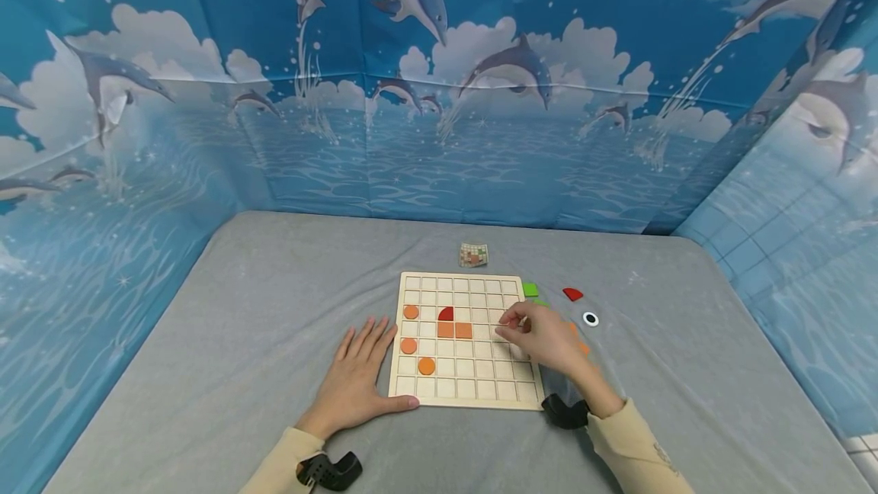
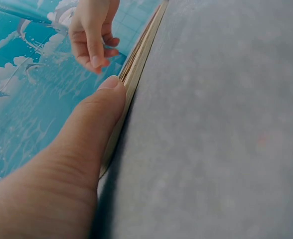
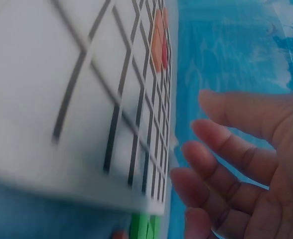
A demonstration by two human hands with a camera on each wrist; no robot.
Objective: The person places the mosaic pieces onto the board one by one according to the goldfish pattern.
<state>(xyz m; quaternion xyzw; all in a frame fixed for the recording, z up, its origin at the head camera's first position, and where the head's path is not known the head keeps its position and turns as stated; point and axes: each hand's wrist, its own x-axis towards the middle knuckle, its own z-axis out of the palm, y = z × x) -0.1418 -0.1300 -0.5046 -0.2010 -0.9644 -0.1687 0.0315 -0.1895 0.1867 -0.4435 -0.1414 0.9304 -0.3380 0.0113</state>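
A wooden grid board (image 1: 466,389) lies on the grey cloth. On it are orange discs (image 1: 427,366) in the left columns, a red quarter-circle (image 1: 446,314), and two orange squares (image 1: 463,331) below it. My left hand (image 1: 360,380) rests flat with fingers spread along the board's left side, its thumb (image 2: 104,102) at the near left corner. Over the board's right part hovers my right hand (image 1: 538,334), fingers loosely bent. In the right wrist view the thumb and fingers (image 3: 206,159) stand apart with nothing between them.
Right of the board lie green pieces (image 1: 530,290), a red quarter-circle piece (image 1: 572,293), a white disc with a black centre (image 1: 591,319), and orange pieces (image 1: 584,348) partly behind the right hand. A small patterned card (image 1: 473,255) lies beyond the board. A dolphin-print curtain (image 1: 439,166) surrounds the table.
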